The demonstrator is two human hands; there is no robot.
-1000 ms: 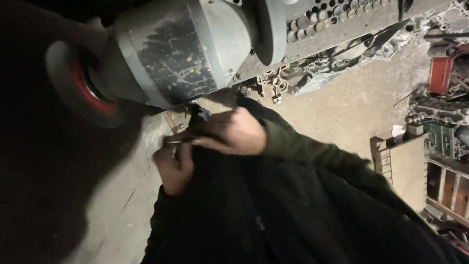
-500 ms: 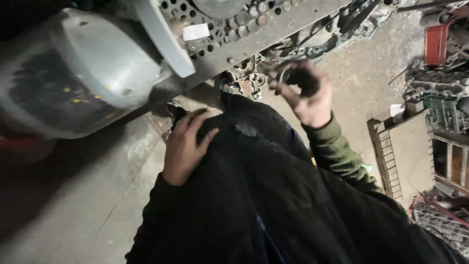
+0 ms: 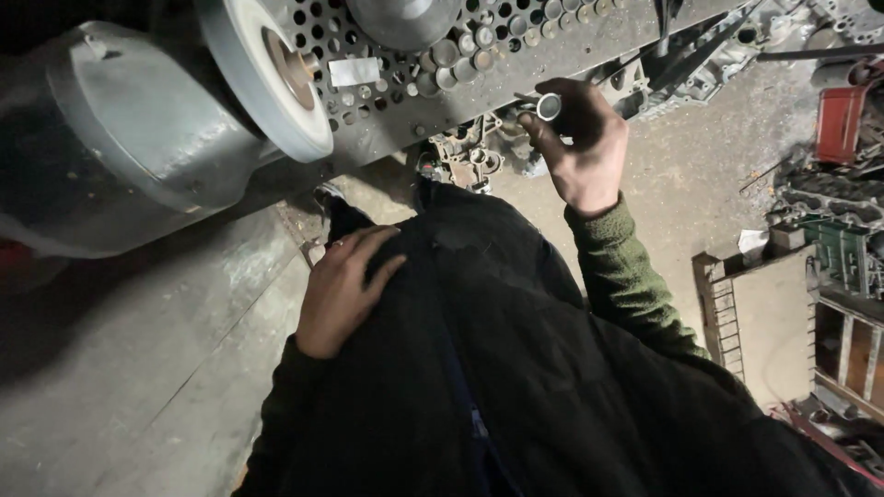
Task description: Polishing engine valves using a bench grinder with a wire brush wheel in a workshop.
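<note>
My right hand [image 3: 578,145] is raised to the lower edge of a perforated metal plate [image 3: 479,87] and pinches a small shiny metal ring [image 3: 548,107] between thumb and fingers. My left hand [image 3: 341,287] lies flat against the front of my dark jacket [image 3: 516,368], fingers spread a little, holding nothing. Many of the plate's round holes carry small metal cylinders [image 3: 460,51]. A large pale grinding wheel [image 3: 267,78] stands at the plate's left end, beside a grey motor housing [image 3: 129,147].
Loose metal parts [image 3: 465,156] lie on the concrete floor [image 3: 681,175] under the plate. A red box [image 3: 838,124] and dark engine parts [image 3: 824,198] sit at the right, with a wooden crate [image 3: 737,313] and shelving [image 3: 852,340] below them.
My right hand left my left hand, swung up to the right and now holds the ring at the plate's edge. My left hand settled flat on the jacket. The view shifted right along the machine.
</note>
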